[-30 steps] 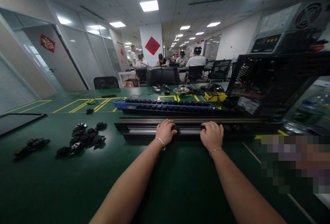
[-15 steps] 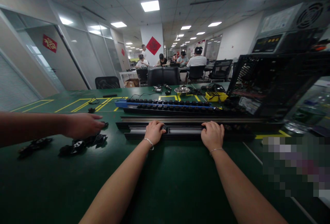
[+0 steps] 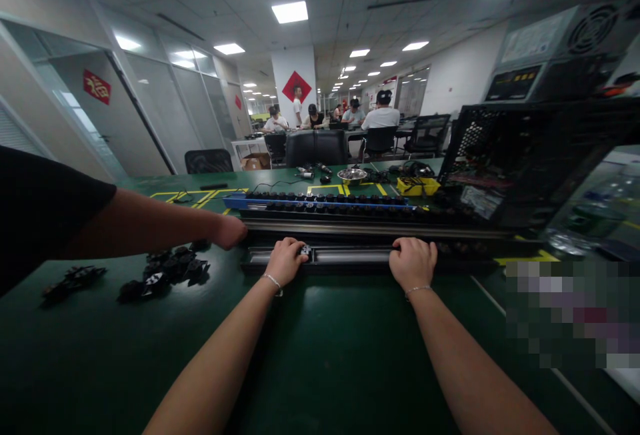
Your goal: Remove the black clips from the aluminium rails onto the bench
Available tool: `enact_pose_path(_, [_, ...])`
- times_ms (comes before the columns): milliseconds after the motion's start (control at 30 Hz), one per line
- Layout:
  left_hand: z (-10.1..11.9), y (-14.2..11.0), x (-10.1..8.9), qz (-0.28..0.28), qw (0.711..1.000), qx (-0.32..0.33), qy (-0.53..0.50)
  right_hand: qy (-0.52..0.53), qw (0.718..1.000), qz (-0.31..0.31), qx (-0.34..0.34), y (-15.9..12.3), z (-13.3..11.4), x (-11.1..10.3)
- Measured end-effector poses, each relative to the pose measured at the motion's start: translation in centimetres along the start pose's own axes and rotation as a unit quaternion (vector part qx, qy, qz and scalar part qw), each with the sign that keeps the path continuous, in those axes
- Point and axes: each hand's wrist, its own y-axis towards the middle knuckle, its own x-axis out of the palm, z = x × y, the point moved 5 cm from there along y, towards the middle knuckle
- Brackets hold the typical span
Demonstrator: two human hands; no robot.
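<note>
Across the green table in front of me lies a long dark rail (image 3: 355,257) with a silvery inner channel. My left hand (image 3: 286,259) is closed at the left part of this rail, its thumb and fingers on a small black part (image 3: 306,251) with a light top, which sits in the channel. Fingers curled over the far edge, my right hand (image 3: 414,263) grips the rail further right. Behind it, parallel, is a second long metal rail (image 3: 330,227). A co-worker's hand (image 3: 232,231) reaches in from the left, touching that second rail's left end.
Small black parts lie in a pile (image 3: 173,267) and a smaller heap (image 3: 75,281) at the left. Further back are a blue rail (image 3: 235,201) with rows of black parts, a metal bowl (image 3: 352,175) and a yellow tray (image 3: 418,186). An opened computer case (image 3: 530,161) stands right.
My left hand has slid left along the rail with the small black part. The co-worker's hand has moved from the pile to the second rail's left end. My right hand stays put.
</note>
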Motion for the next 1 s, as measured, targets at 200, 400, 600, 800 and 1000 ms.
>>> enact_pose_path(200, [-2.3,-1.0,-0.9,0.002,1.000,-0.011,0.001,-0.017,1.000,0.007,0.003,-0.2,0.0,-0.4])
enact_pose_path(400, [-4.8,-2.0,-1.9,-0.016,0.999,-0.037,0.018,-0.016,1.000,0.006,0.009,-0.2,0.0,-0.5])
enact_pose_path(600, [-6.9,-3.0,-2.8,-0.026,0.998,-0.053,0.031,-0.013,1.000,-0.019,0.019,-0.1,0.1,-0.4])
enact_pose_path(800, [-9.7,-3.7,-3.8,-0.018,0.997,-0.062,0.038,-0.025,0.999,-0.014,0.018,-0.1,-0.1,-0.6])
enact_pose_path(1000, [-12.3,-4.1,-4.9,-0.010,0.998,-0.052,-0.019,-0.044,0.998,-0.035,0.033,0.0,-0.2,-0.7])
